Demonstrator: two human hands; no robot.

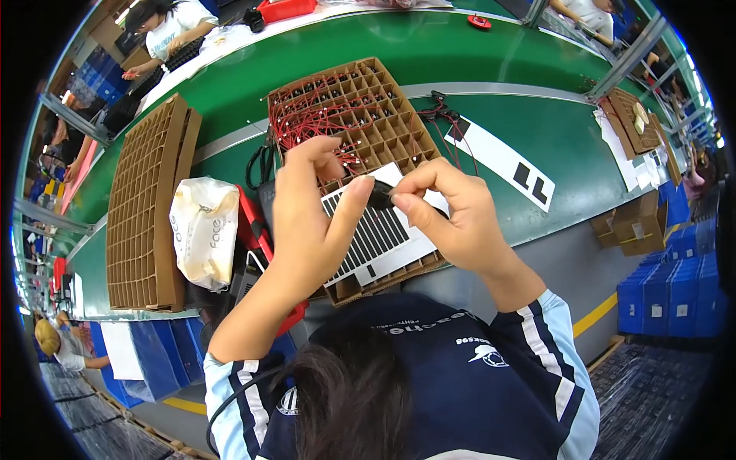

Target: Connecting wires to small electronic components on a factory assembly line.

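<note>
A small dark black part is held up between my two hands, above a white sheet with black adhesive strips. My left hand holds it at the thumb tip, with the index finger raised and bent away; the fingers behind the part are hidden. The thumb and index finger of my right hand pinch its right edge. Under the sheet lies a cardboard divider tray, its cells holding small black pieces with thin red and black wires. The part's exact kind is too small to tell.
To the left are a second divider tray, a white plastic bag and a red-and-black object. On the green bench, a white strip with black shapes lies beside loose wires. Other people work beyond the bench.
</note>
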